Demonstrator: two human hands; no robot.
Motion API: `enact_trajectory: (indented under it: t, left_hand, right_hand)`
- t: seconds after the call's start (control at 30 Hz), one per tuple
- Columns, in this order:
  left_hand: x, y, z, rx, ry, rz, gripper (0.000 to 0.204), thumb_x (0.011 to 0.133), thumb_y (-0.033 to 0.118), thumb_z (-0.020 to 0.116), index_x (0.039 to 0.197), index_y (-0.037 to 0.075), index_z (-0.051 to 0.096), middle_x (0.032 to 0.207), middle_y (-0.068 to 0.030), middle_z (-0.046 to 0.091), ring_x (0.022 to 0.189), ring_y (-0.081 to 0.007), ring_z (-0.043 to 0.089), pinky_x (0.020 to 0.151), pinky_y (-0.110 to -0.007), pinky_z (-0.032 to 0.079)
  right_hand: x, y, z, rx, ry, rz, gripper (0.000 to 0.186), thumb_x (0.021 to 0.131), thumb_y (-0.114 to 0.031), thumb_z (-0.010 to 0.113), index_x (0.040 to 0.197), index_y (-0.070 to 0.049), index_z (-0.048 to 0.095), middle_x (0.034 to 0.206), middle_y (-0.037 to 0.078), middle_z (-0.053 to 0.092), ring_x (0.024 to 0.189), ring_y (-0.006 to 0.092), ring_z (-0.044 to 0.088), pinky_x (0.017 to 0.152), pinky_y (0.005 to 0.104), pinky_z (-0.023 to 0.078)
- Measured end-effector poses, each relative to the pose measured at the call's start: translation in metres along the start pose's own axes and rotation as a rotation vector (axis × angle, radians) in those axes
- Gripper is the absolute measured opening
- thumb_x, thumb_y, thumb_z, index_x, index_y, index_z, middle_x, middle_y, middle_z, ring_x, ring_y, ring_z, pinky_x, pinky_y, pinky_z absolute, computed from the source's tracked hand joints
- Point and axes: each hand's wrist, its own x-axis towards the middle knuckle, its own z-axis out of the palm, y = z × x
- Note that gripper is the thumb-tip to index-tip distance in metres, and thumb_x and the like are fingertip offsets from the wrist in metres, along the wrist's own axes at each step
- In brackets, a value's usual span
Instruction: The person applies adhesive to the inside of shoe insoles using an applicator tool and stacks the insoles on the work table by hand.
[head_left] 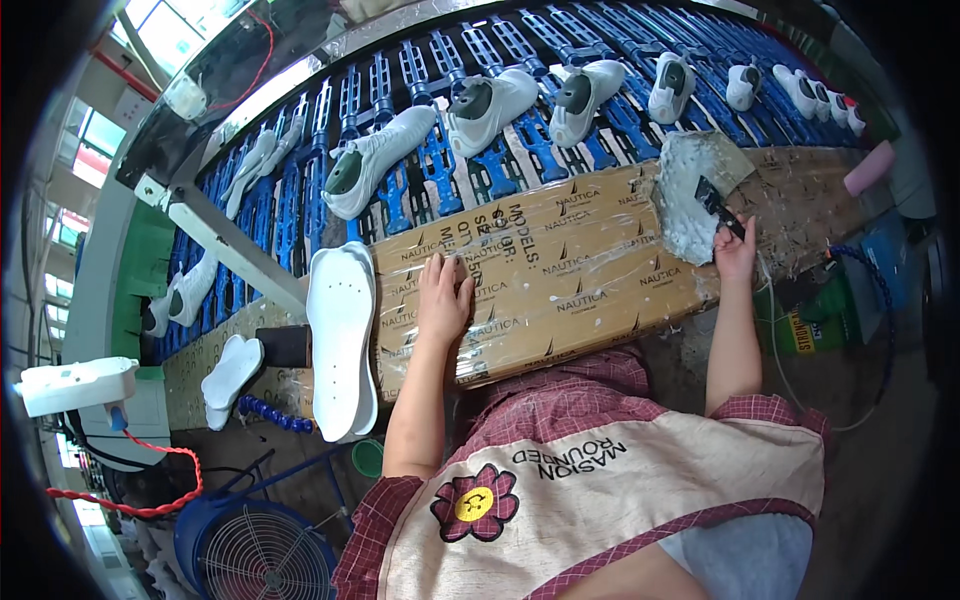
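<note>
While the left hand (pixel 443 296) lies flat with fingers spread, grasping nothing, on the brown plastic-wrapped cardboard board (pixel 560 275) at picture centre, the right hand (pixel 735 250) at two o'clock pinches a small black-handled brush (pixel 716 204) against the white glue-smeared sheet (pixel 688 190) lying on that board's far right end. Stacked white shoe soles (pixel 341 340) stand at nine o'clock of the left hand, just beside it; white lasted shoes (pixel 480 105) ride the blue conveyor rack (pixel 440 160) at twelve o'clock; a blue fan (pixel 255 550) sits at seven o'clock.
</note>
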Motion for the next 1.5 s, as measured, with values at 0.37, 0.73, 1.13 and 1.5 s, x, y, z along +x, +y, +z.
enact_trajectory:
  t: [0.37, 0.73, 1.13, 1.5]
  left_hand:
    - [-0.004, 0.007, -0.005, -0.591, 0.052, -0.392, 0.036, 0.099, 0.020, 0.079, 0.127, -0.002, 0.073, 0.117, -0.0123, 0.078, 0.101, -0.0249, 0.073, 0.094, -0.032, 0.058]
    - [-0.007, 0.000, 0.020, -0.892, 0.210, -0.436, 0.019, 0.103, 0.011, 0.074, 0.117, -0.002, 0.076, 0.094, -0.0068, 0.074, 0.074, -0.0104, 0.063, 0.073, -0.021, 0.054]
    - [-0.012, -0.002, 0.023, -0.743, 0.177, -0.385, 0.019, 0.104, 0.009, 0.072, 0.118, -0.003, 0.076, 0.096, -0.0067, 0.074, 0.075, -0.0107, 0.063, 0.072, -0.020, 0.053]
    - [-0.010, -0.012, 0.026, -0.756, 0.170, -0.399, 0.019, 0.105, 0.009, 0.071, 0.120, -0.003, 0.075, 0.093, -0.0066, 0.074, 0.074, -0.0103, 0.063, 0.071, -0.020, 0.053]
  right_hand:
    - [0.013, -0.002, 0.000, 0.023, 0.029, 0.071, 0.038, 0.111, -0.044, 0.064, 0.109, -0.009, 0.076, 0.124, 0.018, 0.075, 0.068, 0.0179, 0.059, 0.059, 0.0298, 0.045]
    - [0.016, 0.002, -0.016, 0.003, 0.101, -0.007, 0.035, 0.110, -0.042, 0.067, 0.108, -0.007, 0.072, 0.121, 0.018, 0.076, 0.068, 0.0190, 0.062, 0.061, 0.0293, 0.049]
    - [-0.001, 0.008, -0.007, -0.136, 0.052, 0.055, 0.035, 0.111, -0.044, 0.065, 0.107, -0.009, 0.072, 0.120, 0.018, 0.077, 0.066, 0.0170, 0.061, 0.060, 0.0290, 0.047]
    - [-0.036, 0.018, 0.062, -0.427, 0.038, -0.034, 0.036, 0.112, -0.041, 0.062, 0.105, -0.008, 0.074, 0.110, 0.017, 0.080, 0.064, 0.0149, 0.060, 0.059, 0.0281, 0.046]
